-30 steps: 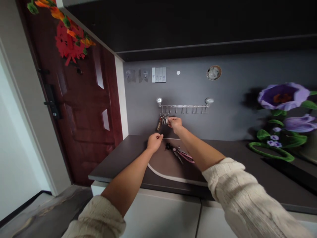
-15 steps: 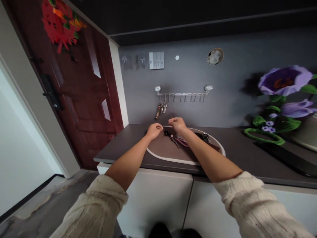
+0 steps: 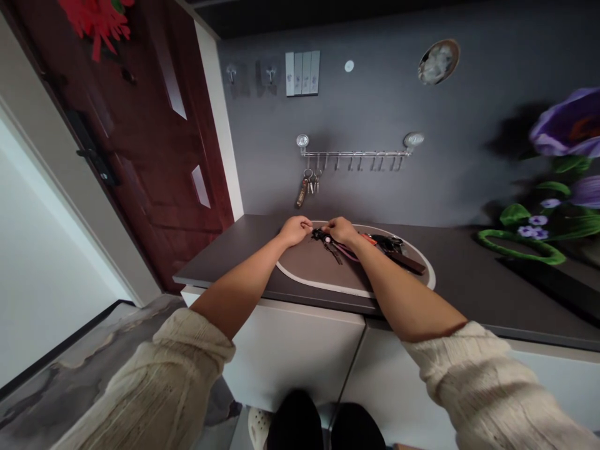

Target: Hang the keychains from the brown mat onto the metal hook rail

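A bunch of keys (image 3: 334,251) with a black charm and a round pale pink piece lies on the oval brown mat (image 3: 304,265). My left hand (image 3: 296,230) is closed, its fingertips pinched at the left end of the black charm. From the other side, my right hand (image 3: 341,231) pinches the top of the same bunch; its fingers partly hide the ring. A pink strap (image 3: 345,252) runs beneath my right wrist. To the right, partly behind my forearm, are a dark brown case (image 3: 409,262) and other black and orange items.
A hook rail (image 3: 356,154) on the grey wall carries keys with a brown tag (image 3: 301,192) at its left end. Purple flowers (image 3: 569,128) and a green ring (image 3: 520,247) stand right on the counter (image 3: 454,275). A dark red door (image 3: 154,156) is at left.
Both hands have come down from above the mat to the bunch of keys, and closer together. My view has tilted downward, showing more of the floor and my legs.
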Motion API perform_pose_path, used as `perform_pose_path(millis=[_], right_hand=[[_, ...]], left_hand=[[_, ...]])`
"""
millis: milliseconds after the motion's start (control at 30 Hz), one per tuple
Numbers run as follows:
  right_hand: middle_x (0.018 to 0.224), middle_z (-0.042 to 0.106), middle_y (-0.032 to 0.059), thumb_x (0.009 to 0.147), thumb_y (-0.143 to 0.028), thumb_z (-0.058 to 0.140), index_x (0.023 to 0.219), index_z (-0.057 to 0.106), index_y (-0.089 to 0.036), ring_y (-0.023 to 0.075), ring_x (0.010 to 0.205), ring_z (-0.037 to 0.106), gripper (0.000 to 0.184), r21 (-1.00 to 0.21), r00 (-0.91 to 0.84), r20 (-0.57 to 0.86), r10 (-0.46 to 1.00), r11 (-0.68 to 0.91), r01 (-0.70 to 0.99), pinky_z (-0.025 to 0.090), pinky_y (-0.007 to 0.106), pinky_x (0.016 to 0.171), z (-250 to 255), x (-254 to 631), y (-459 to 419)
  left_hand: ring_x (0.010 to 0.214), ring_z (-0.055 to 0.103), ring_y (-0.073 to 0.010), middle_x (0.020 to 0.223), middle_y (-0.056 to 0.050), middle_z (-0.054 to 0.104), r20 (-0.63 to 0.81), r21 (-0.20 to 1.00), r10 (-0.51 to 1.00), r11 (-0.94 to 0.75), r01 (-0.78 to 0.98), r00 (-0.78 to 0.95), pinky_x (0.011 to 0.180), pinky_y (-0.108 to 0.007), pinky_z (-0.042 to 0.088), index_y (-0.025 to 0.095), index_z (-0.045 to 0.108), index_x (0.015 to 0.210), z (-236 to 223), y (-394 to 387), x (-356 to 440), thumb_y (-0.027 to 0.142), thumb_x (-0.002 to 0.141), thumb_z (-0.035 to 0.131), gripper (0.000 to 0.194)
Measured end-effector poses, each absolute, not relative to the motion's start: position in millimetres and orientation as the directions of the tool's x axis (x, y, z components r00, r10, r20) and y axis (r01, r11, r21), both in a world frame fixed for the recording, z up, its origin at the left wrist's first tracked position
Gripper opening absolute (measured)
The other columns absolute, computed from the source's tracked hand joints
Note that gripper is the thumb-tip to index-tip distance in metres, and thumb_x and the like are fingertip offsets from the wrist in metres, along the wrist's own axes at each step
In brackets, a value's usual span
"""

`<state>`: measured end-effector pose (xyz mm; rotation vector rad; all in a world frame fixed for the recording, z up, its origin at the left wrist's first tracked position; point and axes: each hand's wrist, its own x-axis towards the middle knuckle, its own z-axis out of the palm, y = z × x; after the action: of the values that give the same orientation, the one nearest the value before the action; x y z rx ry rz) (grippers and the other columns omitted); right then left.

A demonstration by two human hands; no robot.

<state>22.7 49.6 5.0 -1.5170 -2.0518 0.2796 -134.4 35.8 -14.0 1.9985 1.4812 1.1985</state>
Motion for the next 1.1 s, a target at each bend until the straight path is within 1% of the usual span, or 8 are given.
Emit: perform_pose_path(millis=[67, 167, 400, 533, 667, 767, 967, 1100], right_hand=[[0.056, 0.061, 0.0027, 0.067, -0.024, 0.059, 0.064, 0.067, -0.015, 0.0102, 0.055, 0.052, 0.012, -0.493, -0.210, 0.293, 0.933, 0.336, 0.803, 0.034, 0.019, 0.052, 4.3, 22.1, 50.7], [0.058, 0.062, 0.0018, 0.065, -0.018, 0.059, 0.063, 0.067, -0.014, 0.0096, 0.054, 0.051, 0.009, -0.529, -0.227, 0.272, 0.935, 0.342, 0.777, 0.033, 0.018, 0.052, 3.4, 20.7, 52.4], [0.049, 0.057, -0.0005, 0.062, -0.012, 0.059, 0.056, 0.065, -0.012, 0.0078, 0.046, 0.046, 0.009, -0.644, -0.246, 0.261, 0.934, 0.358, 0.676, 0.033, 0.019, 0.051, 0.5, 19.6, 56.2], [0.048, 0.056, -0.0011, 0.063, -0.012, 0.058, 0.057, 0.064, -0.012, 0.0065, 0.044, 0.044, 0.009, -0.721, -0.285, 0.249, 0.926, 0.373, 0.583, 0.033, 0.019, 0.051, 2.1, 19.0, 53.0], [0.046, 0.053, -0.0019, 0.065, -0.013, 0.057, 0.060, 0.061, -0.011, 0.0055, 0.042, 0.041, 0.006, -0.804, -0.300, 0.224, 0.927, 0.349, 0.481, 0.033, 0.019, 0.048, 5.1, 17.2, 46.7], [0.050, 0.053, -0.0022, 0.066, -0.014, 0.058, 0.065, 0.058, -0.012, 0.0055, 0.045, 0.044, 0.003, -0.857, -0.280, 0.244, 0.929, 0.341, 0.386, 0.034, 0.017, 0.049, 6.3, 16.0, 44.4], [0.054, 0.053, -0.0018, 0.069, -0.010, 0.053, 0.066, 0.053, -0.013, 0.0053, 0.050, 0.047, 0.004, -0.892, -0.274, 0.291, 0.917, 0.364, 0.270, 0.037, 0.016, 0.053, 8.2, 14.0, 46.1], [0.056, 0.054, -0.0015, 0.070, -0.013, 0.053, 0.066, 0.051, -0.013, 0.0058, 0.053, 0.047, 0.005, -0.900, -0.294, 0.319, 0.901, 0.385, 0.204, 0.039, 0.018, 0.056, 12.6, 12.9, 43.4]], left_hand=[[0.061, 0.051, -0.0097, 0.068, -0.003, 0.060, 0.399, 0.715, 0.913, -0.366, 0.595, 0.083, 0.064, -0.023, 0.041, 0.011, 0.062, 0.079, -13.5, 35.9, -134.3, 0.017, 0.066, 0.056, 0.015], [0.061, 0.051, -0.0098, 0.068, -0.003, 0.060, 0.397, 0.713, 0.914, -0.361, 0.601, 0.079, 0.064, -0.023, 0.041, 0.012, 0.062, 0.077, -12.6, 35.5, -134.0, 0.017, 0.067, 0.056, 0.014], [0.061, 0.050, -0.0091, 0.067, -0.002, 0.060, 0.372, 0.748, 0.926, -0.336, 0.572, 0.058, 0.066, -0.023, 0.041, 0.012, 0.062, 0.077, -9.8, 31.3, -132.7, 0.016, 0.066, 0.057, 0.013], [0.060, 0.050, -0.0089, 0.067, -0.002, 0.059, 0.377, 0.743, 0.924, -0.341, 0.576, 0.061, 0.065, -0.023, 0.041, 0.011, 0.061, 0.078, -8.7, 30.2, -132.8, 0.016, 0.067, 0.056, 0.014], [0.060, 0.050, -0.0090, 0.068, -0.002, 0.060, 0.385, 0.733, 0.921, -0.345, 0.587, 0.061, 0.064, -0.023, 0.041, 0.011, 0.061, 0.079, -7.9, 30.0, -133.0, 0.017, 0.069, 0.054, 0.015], [0.063, 0.051, -0.0093, 0.071, -0.003, 0.061, 0.406, 0.739, 0.912, -0.364, 0.568, 0.056, 0.067, -0.023, 0.041, 0.011, 0.061, 0.080, -7.5, 31.2, -133.3, 0.017, 0.070, 0.052, 0.014], [0.068, 0.053, -0.0100, 0.079, -0.006, 0.062, 0.487, 0.743, 0.873, -0.439, 0.505, 0.041, 0.069, -0.024, 0.041, 0.010, 0.061, 0.080, -4.6, 33.1, -134.2, 0.019, 0.072, 0.050, 0.016], [0.064, 0.051, -0.0089, 0.076, -0.005, 0.062, 0.519, 0.746, 0.853, -0.480, 0.461, 0.047, 0.065, -0.022, 0.040, 0.009, 0.061, 0.081, -0.5, 30.2, -134.0, 0.022, 0.072, 0.050, 0.018]])
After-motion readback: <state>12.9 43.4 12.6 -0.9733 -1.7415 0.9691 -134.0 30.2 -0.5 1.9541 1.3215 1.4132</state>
